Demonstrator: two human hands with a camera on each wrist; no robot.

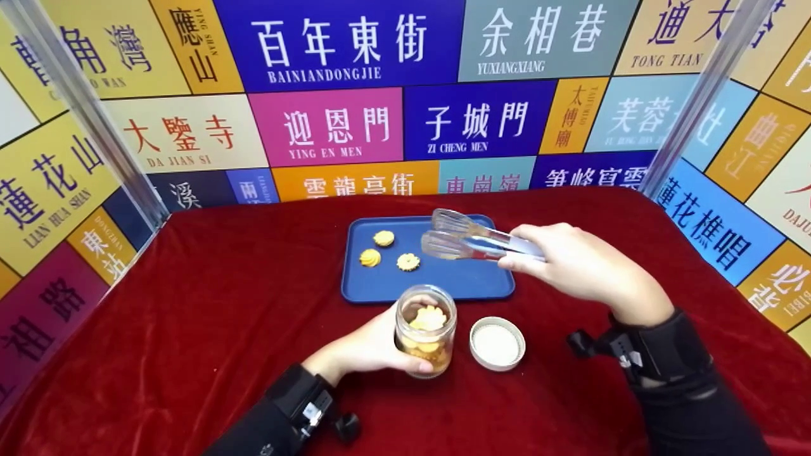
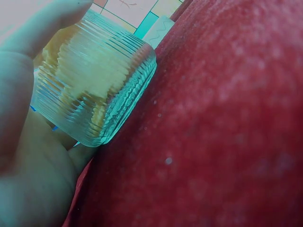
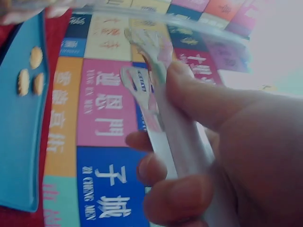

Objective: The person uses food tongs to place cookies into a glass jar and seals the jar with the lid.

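My left hand (image 1: 377, 342) grips a ribbed glass jar (image 1: 437, 351) that has no lid on and has several yellow cookies (image 1: 429, 318) inside. In the left wrist view the jar (image 2: 90, 80) shows its ribbed side, with thumb and fingers around it, close over the red cloth. My right hand (image 1: 576, 263) holds a pair of metal tongs (image 1: 469, 237) above the right part of a blue tray (image 1: 462, 285). The tongs' ends are spread apart with nothing between them. Three piped cookies (image 1: 384, 238) lie on the tray's left part.
A round lid (image 1: 497, 344), pale inside, lies on the red cloth (image 1: 253, 285) to the right of the jar. Printed panels (image 1: 342, 38) with signs stand behind and at both sides, with clear posts (image 1: 703, 88) at the corners.
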